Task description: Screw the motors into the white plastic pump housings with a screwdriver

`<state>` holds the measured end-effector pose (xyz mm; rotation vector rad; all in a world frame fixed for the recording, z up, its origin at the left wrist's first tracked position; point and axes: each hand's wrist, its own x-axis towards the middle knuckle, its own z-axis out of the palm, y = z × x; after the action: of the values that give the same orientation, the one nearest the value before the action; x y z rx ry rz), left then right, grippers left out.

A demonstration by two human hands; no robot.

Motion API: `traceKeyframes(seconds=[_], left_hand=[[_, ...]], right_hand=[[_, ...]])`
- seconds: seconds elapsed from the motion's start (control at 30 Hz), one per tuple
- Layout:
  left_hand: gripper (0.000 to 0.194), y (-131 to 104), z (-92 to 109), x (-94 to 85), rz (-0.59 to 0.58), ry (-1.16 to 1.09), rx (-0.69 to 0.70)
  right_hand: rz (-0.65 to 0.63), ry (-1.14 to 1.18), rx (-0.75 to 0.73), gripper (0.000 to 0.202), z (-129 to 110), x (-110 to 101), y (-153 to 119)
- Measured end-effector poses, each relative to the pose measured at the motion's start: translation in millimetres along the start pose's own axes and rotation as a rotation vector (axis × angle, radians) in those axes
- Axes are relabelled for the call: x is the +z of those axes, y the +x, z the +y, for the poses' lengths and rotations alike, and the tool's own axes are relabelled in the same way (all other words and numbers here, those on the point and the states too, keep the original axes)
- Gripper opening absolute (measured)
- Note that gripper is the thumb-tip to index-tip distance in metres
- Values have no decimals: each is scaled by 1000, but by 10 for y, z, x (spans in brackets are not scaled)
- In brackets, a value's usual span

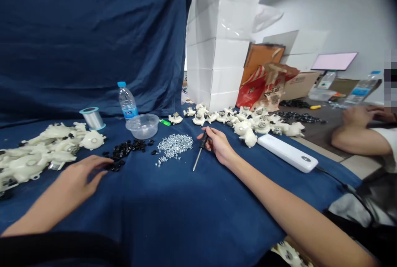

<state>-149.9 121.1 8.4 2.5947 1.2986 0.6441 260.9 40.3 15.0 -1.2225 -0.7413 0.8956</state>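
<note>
In my right hand (pixel 218 145) is a screwdriver (pixel 203 146) with a black handle, its thin metal shaft slanting down toward the cloth. My left hand (pixel 80 177) reaches to the edge of a pile of small black parts (pixel 128 151). Its thumb and fingers are apart, and the fingertips are at the black pieces; whether they touch one is hard to see. Between the hands lies a heap of small silver screws (pixel 175 147). Left of my left hand, cream plastic housings (pixel 40 151) are piled up.
Behind the screws stand a clear plastic bowl (pixel 142 126), a water bottle (pixel 127 102) and a wire spool (pixel 92 118). More cream housings (pixel 245 120) line the back right, near a white power strip-like device (pixel 288 153). A person's arm (pixel 361 132) rests at a neighbouring table.
</note>
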Motion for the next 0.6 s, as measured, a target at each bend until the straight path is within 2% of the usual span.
traceKeyframes(seconds=[0.1, 0.2, 0.37, 0.6], left_hand=[[32, 188, -123, 186, 25, 79, 101], [40, 171, -114, 305, 65, 163, 121], [44, 94, -56, 292, 95, 249, 137], [45, 160, -19, 291, 101, 269, 145]], right_hand=[[9, -15, -20, 29, 8, -15, 11], [2, -27, -30, 31, 14, -22, 10], [-21, -46, -31, 32, 26, 19, -31], [-42, -75, -57, 32, 15, 61, -75]])
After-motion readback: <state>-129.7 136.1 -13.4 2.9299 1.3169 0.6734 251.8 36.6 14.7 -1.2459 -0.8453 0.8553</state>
